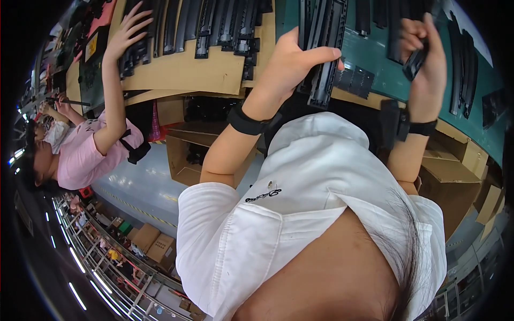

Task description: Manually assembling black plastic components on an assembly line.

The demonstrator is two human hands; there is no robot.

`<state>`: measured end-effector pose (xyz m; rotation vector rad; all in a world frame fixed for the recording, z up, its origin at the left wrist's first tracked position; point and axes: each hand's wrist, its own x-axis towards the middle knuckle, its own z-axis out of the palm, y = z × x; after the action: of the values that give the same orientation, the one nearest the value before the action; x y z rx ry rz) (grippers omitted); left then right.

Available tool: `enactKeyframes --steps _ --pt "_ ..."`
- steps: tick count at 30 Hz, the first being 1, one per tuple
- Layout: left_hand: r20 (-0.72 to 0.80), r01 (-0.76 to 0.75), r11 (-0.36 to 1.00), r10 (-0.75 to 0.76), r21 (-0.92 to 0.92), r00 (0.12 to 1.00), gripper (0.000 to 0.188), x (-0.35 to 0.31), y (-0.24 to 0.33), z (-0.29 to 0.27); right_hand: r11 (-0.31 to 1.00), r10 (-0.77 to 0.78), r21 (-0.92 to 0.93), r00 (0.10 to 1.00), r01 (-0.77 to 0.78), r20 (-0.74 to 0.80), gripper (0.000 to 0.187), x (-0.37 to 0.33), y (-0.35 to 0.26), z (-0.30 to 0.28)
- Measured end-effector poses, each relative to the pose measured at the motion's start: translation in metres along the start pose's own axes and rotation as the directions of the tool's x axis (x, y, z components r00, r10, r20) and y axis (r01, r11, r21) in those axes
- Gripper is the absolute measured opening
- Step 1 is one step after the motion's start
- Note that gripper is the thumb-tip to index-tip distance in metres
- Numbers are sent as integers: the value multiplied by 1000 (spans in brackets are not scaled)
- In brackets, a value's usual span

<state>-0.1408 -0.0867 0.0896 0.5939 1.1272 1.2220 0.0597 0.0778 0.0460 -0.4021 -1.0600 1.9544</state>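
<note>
My left hand [297, 60] is closed round a long black slotted plastic strip [325, 69], its thumb lying across the top. Dark strips alongside partly overlap it, so I cannot tell whether it grips more than one. To the right, over the green mat, my right hand [428, 59] is closed on a black plastic piece [415, 65]. That hand is slightly blurred, and its fingers hide much of the piece. A small black perforated sheet [354, 80] lies on the mat between my hands.
Several black strips [225, 27] lie in a row on the cardboard [209, 75] to the left. Curved black strips [463, 67] are on the green mat [383, 80] at right. Cardboard boxes [450, 182] stand below the table. A co-worker in pink [91, 150] reaches over the table at far left.
</note>
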Motion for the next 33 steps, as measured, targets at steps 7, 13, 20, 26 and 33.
enactKeyframes --steps 7,13,20,26,33 --pt "-75 -160 987 161 19 984 31 32 -39 26 963 269 65 936 -261 -227 9 -27 42 43" --pt "-139 -340 939 344 53 929 36 45 -51 47 912 -45 -400 946 -91 -320 19 -15 48 20" --pt "-69 -343 931 353 124 933 50 58 -56 60 965 8 -238 921 -109 -389 30 -9 28 16" --pt "193 -152 982 128 115 973 57 60 -40 41 991 -33 -133 919 -22 -392 18 -11 24 27" --pt "162 -71 997 71 -5 984 39 63 -47 43 948 -65 -318 955 -31 -288 24 -16 37 20"
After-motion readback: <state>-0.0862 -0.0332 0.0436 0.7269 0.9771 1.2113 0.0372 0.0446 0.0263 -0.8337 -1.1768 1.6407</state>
